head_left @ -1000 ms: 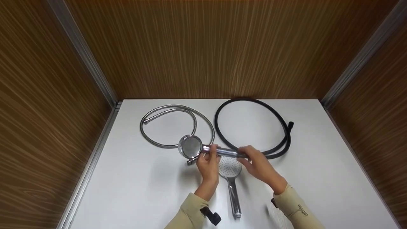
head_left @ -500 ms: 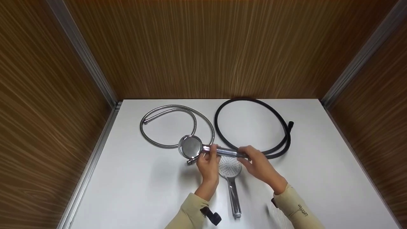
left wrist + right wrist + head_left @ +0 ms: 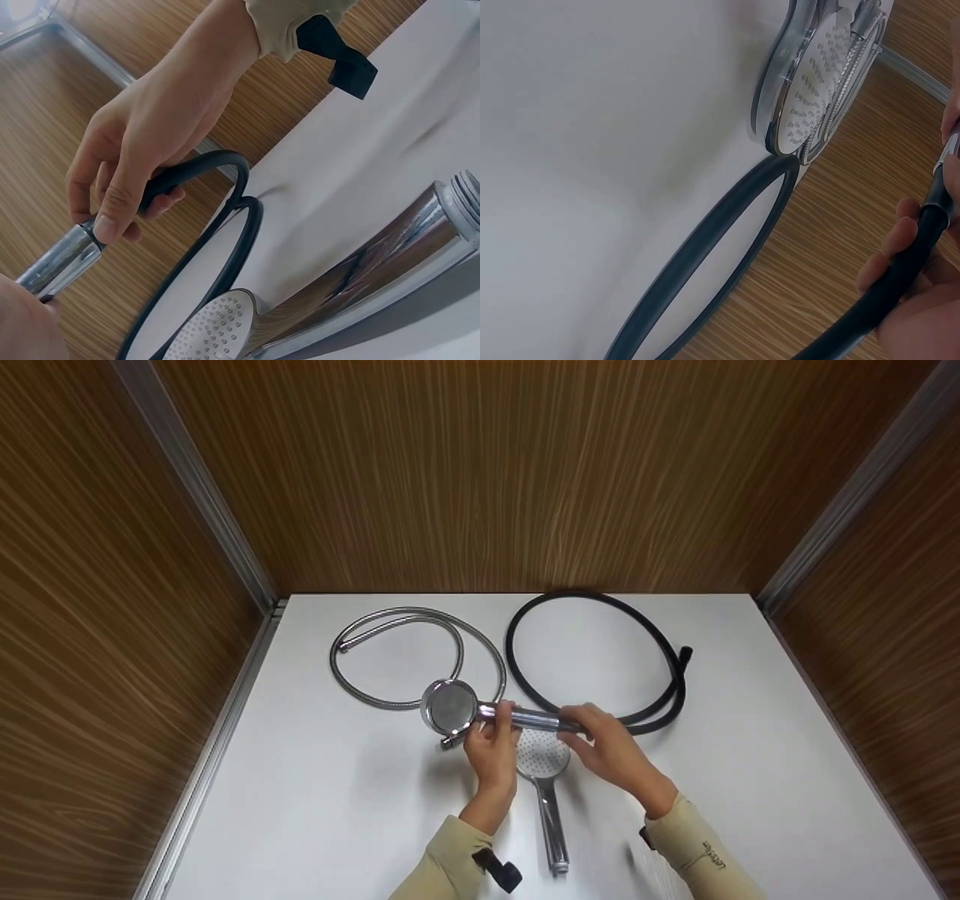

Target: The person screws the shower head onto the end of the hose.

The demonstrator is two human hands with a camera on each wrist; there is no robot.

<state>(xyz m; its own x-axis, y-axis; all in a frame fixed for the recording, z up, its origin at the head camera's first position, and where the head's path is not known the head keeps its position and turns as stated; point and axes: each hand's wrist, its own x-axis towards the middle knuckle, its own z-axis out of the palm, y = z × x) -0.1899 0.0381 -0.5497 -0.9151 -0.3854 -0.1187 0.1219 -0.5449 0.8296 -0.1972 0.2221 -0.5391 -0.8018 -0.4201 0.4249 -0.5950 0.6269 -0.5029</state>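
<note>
Two hands hold a shiny shower head up off the white table, near the middle of it. The round face of the shower head points to the left, and its handle runs to the right. The left hand has its fingers curled around the handle, just beside the round face. The right hand pinches the far end of the handle, right where the black hose meets it. In the left wrist view, the thumb and fingers of that hand wrap the black hose end next to the silver handle tip. In the right wrist view, the fingers curl around the black hose too. The rest of the black hose lies in a big loop on the right side of the table, by the back wall. A silver hose lies in a loop on the left side of the table, and part of it goes under the round face. A second shower head lies flat on the table under the hands, with its dotted face up and its handle pointing toward the person. Brown wooden walls stand around the table on three sides.
</note>
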